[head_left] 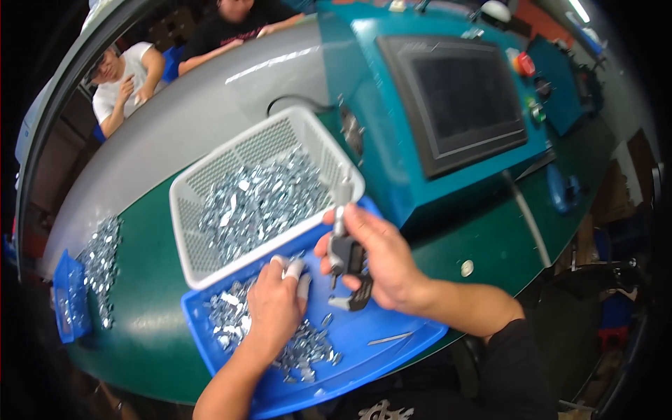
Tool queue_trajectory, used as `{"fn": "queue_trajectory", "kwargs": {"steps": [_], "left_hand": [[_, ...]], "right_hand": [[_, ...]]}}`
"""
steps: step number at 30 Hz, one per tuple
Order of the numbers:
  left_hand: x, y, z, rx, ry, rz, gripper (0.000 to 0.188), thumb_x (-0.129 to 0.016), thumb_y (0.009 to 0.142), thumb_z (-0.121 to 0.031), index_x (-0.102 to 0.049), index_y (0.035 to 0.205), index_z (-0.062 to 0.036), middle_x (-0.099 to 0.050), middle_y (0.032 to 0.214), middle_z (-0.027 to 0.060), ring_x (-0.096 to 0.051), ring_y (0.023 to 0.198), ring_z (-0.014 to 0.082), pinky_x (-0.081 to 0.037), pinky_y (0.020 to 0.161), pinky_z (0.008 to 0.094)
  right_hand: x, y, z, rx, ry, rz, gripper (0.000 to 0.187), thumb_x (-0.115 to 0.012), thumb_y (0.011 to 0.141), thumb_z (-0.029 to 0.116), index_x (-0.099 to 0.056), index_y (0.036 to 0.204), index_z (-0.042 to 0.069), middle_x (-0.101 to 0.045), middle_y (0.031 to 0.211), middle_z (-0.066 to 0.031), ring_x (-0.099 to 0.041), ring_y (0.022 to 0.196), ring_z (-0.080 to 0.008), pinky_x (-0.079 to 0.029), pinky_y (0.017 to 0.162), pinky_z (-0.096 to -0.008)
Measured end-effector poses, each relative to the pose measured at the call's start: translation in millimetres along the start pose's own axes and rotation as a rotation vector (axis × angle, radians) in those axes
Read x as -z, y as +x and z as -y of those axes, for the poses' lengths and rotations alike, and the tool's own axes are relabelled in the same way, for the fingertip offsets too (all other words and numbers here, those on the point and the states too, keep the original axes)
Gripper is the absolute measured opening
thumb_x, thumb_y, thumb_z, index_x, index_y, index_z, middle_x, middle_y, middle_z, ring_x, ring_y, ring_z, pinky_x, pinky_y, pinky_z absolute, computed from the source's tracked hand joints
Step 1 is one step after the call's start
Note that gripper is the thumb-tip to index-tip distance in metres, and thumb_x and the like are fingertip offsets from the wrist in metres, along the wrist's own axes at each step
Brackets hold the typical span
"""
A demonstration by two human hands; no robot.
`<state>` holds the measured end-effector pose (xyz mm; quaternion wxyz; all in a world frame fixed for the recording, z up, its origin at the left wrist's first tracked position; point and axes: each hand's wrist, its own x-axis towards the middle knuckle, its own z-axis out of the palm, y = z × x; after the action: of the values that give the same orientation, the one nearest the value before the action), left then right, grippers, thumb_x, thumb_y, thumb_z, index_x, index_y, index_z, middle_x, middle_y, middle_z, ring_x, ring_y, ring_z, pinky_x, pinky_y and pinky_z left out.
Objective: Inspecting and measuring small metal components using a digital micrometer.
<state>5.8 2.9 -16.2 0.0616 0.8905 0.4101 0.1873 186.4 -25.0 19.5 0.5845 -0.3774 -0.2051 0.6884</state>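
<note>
My right hand [385, 255] is wrapped around a digital micrometer [348, 255], held upright with its C-shaped frame at the bottom. Nothing shows in the micrometer's gap. To its left, my left hand [274, 301] is over a blue tray [392, 350], its fingers curled together and white covers on several fingertips. What those fingers pinch, if anything, is too small to make out. Small shiny metal pieces [308, 353] lie heaped in the tray around that hand. Beyond it, a white perforated basket [183, 231] holds many more metal pieces [266, 199] and rests against the tray's far edge.
A teal machine with a dark screen [465, 101] stands at the far right. A thin metal strip [390, 339] lies in the tray. On the green table [150, 280], loose pieces [103, 259] spill beside a small blue bin [71, 297]. Two people sit across the table.
</note>
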Motion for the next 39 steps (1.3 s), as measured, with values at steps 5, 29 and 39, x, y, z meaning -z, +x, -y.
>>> {"fn": "queue_trajectory", "kwargs": {"steps": [5, 29, 39], "left_hand": [[-9, -3, 2, 0.079, 0.085, 0.041, 0.021, -0.063, 0.073, -0.007, -0.066, 0.093, -0.0044, -0.052, 0.084, 0.0111, -0.056, 0.078, 0.0285, -0.049, 0.062, 0.0407], [14, -8, -8, 0.583, -1.545, 0.231, 0.022, -0.064, 0.084, -0.007, -0.062, 0.105, -0.0014, -0.067, 0.094, 0.009, -0.066, 0.083, 0.0175, -0.054, 0.075, 0.0301], [17, -8, -10, 0.642, -1.599, 0.25, 0.023, -0.063, 0.086, -0.005, -0.059, 0.108, 0.0021, -0.065, 0.096, 0.0123, -0.065, 0.084, 0.0197, -0.055, 0.078, 0.0307]], "right_hand": [[0, 1, -4, -0.023, -0.021, 0.042, 0.037, -0.038, 0.098, 0.039, -0.048, 0.113, 0.006, -0.062, 0.085, -0.0107, -0.063, 0.068, -0.0153, -0.041, 0.04, -0.0215], [3, 5, -1, 0.009, 0.028, -0.011, 0.047, -0.033, 0.097, 0.047, -0.043, 0.12, 0.008, -0.06, 0.086, -0.0121, -0.062, 0.069, -0.0177, -0.041, 0.041, -0.0236], [7, 5, -2, 0.036, 0.008, 0.012, 0.05, -0.028, 0.099, 0.045, -0.042, 0.125, 0.004, -0.06, 0.087, -0.0121, -0.062, 0.071, -0.0172, -0.043, 0.042, -0.0234]]}}
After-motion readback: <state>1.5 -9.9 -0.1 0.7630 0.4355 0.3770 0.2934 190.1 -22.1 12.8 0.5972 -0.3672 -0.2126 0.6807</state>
